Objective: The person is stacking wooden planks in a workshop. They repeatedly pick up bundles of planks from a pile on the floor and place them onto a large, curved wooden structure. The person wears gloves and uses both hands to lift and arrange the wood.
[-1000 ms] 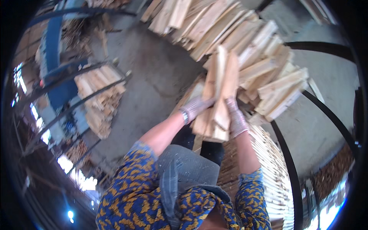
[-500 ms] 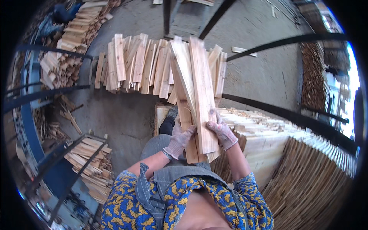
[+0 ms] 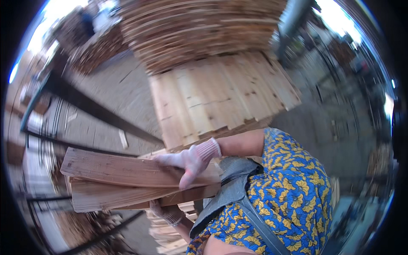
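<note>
Several wooden boards lie together across my hands, their far ends reaching toward the left. An upper board [image 3: 114,167] rests against a paler lower board [image 3: 114,195], slightly fanned apart. My right hand [image 3: 190,163], in a white knit glove, grips the boards from above near their close end, thumb and fingers apart across the wood. Beneath them, my left hand [image 3: 165,212], gloved too, holds the boards from the other side; its fingers are mostly hidden.
Ahead of me lies a flat layer of planks [image 3: 212,93], with a tall, blurred stack of boards [image 3: 204,34] behind it. A dark metal bar [image 3: 106,112] slants across the left side. More loose wood [image 3: 168,242] lies below my left hand.
My body and view have swung round to the right, toward the large board stack. The boards, held upright before me earlier, now lie crosswise, with my right hand on top and left hand below.
</note>
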`<state>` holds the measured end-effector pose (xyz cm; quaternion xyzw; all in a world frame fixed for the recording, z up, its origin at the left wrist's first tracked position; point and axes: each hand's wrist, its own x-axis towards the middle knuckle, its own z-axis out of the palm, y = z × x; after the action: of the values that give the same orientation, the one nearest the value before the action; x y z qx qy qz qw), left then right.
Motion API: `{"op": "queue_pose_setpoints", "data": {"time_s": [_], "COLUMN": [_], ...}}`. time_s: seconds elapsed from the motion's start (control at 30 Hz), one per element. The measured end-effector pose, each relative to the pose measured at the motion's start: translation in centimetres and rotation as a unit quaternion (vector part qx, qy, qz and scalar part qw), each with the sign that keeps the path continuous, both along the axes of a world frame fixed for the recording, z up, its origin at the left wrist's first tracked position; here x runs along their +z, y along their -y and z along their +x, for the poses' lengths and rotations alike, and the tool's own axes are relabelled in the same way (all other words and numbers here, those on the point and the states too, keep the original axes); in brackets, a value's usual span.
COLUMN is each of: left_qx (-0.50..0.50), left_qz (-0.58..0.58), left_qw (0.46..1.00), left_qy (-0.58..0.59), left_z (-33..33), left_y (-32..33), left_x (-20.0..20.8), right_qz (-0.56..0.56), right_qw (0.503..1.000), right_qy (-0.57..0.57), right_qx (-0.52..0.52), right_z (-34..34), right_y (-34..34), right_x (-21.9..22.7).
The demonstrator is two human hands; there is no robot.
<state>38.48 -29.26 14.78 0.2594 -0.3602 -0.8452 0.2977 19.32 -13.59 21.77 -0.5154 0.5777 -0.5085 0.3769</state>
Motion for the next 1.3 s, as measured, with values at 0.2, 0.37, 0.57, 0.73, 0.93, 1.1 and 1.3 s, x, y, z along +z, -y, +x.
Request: {"op": "queue_pose_setpoints", "data": {"time_s": [0.2, 0.37, 0.57, 0.73, 0.93, 1.1, 1.3], "left_qx": [-0.215, -0.260, -0.375, -0.457, -0.431, -0.419, -0.417], "left_qz": [-0.138, -0.208, -0.100, -0.037, -0.032, -0.020, -0.029], "left_qw": [0.967, 0.939, 0.912, 0.869, 0.869, 0.877, 0.877], "left_qy": [0.023, 0.090, 0.134, 0.186, 0.241, 0.235, 0.237], "left_z": [-11.6, -22.6, -35.1, -42.8, -44.0, -44.4, -43.1], "left_y": [-11.0, -20.9, -29.2, -32.6, -34.6, -33.9, -33.4], "left_x": [4.4, 6.0, 1.5, -10.2, -15.4, -15.4, -16.1], "right_qz": [0.076, -0.021, 0.299, 0.486, 0.592, 0.515, 0.527], "right_qw": [0.921, 0.919, 0.817, 0.666, 0.574, 0.599, 0.514], "right_qy": [-0.130, 0.164, -0.015, -0.042, -0.145, -0.127, -0.228], "right_qx": [-0.360, -0.359, -0.493, -0.564, -0.547, -0.600, -0.637], "right_z": [1.4, -9.7, -16.0, -18.4, -19.5, -21.1, -24.2], "right_y": [-3.0, -25.4, -40.8, -48.8, -53.6, -59.6, -71.0], "right_x": [0.5, 0.4, 0.4, -4.8, -13.7, -11.1, -15.0]}}
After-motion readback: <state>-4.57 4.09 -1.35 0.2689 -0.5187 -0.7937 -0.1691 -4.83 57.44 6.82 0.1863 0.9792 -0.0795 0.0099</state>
